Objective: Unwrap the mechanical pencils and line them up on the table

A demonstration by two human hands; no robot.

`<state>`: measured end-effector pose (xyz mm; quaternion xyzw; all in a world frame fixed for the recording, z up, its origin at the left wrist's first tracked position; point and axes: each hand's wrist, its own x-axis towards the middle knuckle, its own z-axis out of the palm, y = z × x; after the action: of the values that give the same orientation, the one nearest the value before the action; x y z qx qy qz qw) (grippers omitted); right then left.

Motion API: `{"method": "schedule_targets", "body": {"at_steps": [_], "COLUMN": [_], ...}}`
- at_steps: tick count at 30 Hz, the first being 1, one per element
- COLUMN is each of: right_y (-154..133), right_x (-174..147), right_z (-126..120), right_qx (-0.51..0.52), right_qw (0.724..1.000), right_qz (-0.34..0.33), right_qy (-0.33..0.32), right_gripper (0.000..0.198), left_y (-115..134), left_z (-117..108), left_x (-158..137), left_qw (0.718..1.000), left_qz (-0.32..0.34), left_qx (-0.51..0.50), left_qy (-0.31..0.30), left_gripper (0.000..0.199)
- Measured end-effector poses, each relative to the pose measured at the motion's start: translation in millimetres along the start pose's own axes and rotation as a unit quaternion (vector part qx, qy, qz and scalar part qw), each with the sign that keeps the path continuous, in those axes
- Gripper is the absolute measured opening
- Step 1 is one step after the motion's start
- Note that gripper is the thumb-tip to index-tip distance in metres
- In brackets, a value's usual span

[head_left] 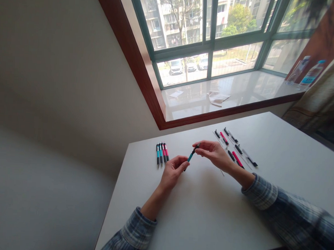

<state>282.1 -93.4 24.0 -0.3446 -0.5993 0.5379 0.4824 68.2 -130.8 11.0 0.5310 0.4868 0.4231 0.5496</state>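
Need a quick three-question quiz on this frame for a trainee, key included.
1. Multiple choice: what do the left hand and right hand both hold?
A) a pink barrel
B) a blue-and-black pen
C) a water bottle
2. Count: how many finished-looking pens lie in the row on the table, near the left hand?
3. True or false: the loose pen parts lie to the right of that row.

Key: 1. B. 2. Four: two blue, two pink. 3. True.
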Motion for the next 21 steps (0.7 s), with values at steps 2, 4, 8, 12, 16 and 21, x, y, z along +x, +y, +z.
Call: {"method": "schedule_targets", "body": {"at_steps": [2, 4, 8, 12, 16, 21], "right_y": [0.5, 1.7, 4.3, 5.0, 5.6, 6.9], "right_x": [0.6, 1.0, 1.1, 0.9, 1.1, 1.4], "right_z": [-1.3, -2.5, -3.9, -3.3, -2.9, -4.3], "right_qx": [-0.004, -0.012, -0.009, -0.003, -0.004, -0.07], "right_qw": [1.0, 1.0, 0.999, 0.999, 0.999, 0.998], "right_qz": [-0.005, -0.006, -0.011, -0.019, -0.017, -0.007], "right_qy": [-0.005, -0.013, -0.033, -0.038, -0.029, 0.003], "right_gripper": [0.031, 0.032, 0.037, 0.035, 0.028, 0.031], "left_y": [-1.1, -1.5, -0.9, 0.0, 2.6, 7.8], "left_z": [-0.4, -0.5, -0.8, -1.6, -1.0, 1.4], "left_x": [0.2, 0.1, -0.3, 0.1, 0.1, -1.0], "left_qw": [1.0, 1.0, 1.0, 1.0, 1.0, 0.999], "left_qz": [-0.002, -0.004, -0.007, -0.005, 0.002, 0.0], "left_qx": [-0.003, -0.003, 0.003, 0.005, 0.011, 0.032], "left_qy": [0.001, -0.001, -0.01, -0.013, -0.011, -0.008], "left_gripper": [0.031, 0.031, 0.032, 0.032, 0.031, 0.029]}}
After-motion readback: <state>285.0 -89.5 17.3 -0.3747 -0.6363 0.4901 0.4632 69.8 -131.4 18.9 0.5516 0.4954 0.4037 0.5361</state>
